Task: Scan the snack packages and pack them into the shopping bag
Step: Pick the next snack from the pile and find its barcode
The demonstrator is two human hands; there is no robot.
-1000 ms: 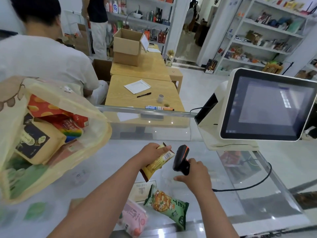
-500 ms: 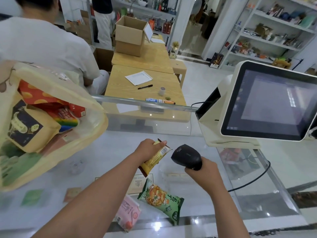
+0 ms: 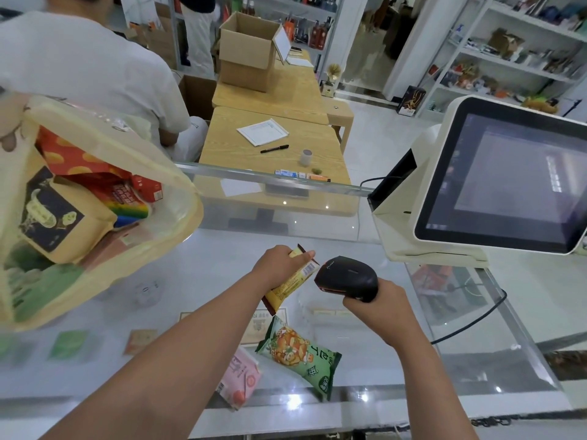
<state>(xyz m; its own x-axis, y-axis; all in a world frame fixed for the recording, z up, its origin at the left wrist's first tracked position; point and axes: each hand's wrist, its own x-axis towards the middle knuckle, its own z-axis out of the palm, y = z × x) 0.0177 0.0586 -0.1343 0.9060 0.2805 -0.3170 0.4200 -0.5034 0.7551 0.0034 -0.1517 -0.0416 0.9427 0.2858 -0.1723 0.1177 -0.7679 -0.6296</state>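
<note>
Two hands work over the glass counter (image 3: pixel 197 281) near the middle of the frame. The left hand (image 3: pixel 279 265) grips one yellow snack package (image 3: pixel 290 287), thumb laid along its top near a white barcode label, the packet tilted with its dark lower end toward the counter. The right hand (image 3: pixel 378 303) is wrapped around the handle of one black barcode scanner (image 3: pixel 347 276), whose nose sits just beside the barcode end of the packet; a black cable (image 3: pixel 476 322) trails off to the right.

Two more packages lie on the glass in the lower centre: one green snack package (image 3: pixel 298 354) printed with orange snack pieces and large characters, and just left of it one pink package (image 3: pixel 239 376), partly hidden behind the left forearm. The writing on both is too blurred to read with confidence.

At the left of the frame stands one translucent yellow shopping bag (image 3: pixel 178 217), mouth open toward the camera. Inside, at least four items show: a tan pouch with a black label, a red packet with orange dots, a rainbow-striped packet and something green at the bottom.

At the right edge sits one white register with a dark screen (image 3: pixel 508 179). Beyond the counter are two wooden tables, one cardboard box (image 3: pixel 247 52), one sheet of paper and one black pen (image 3: pixel 274 148).
</note>
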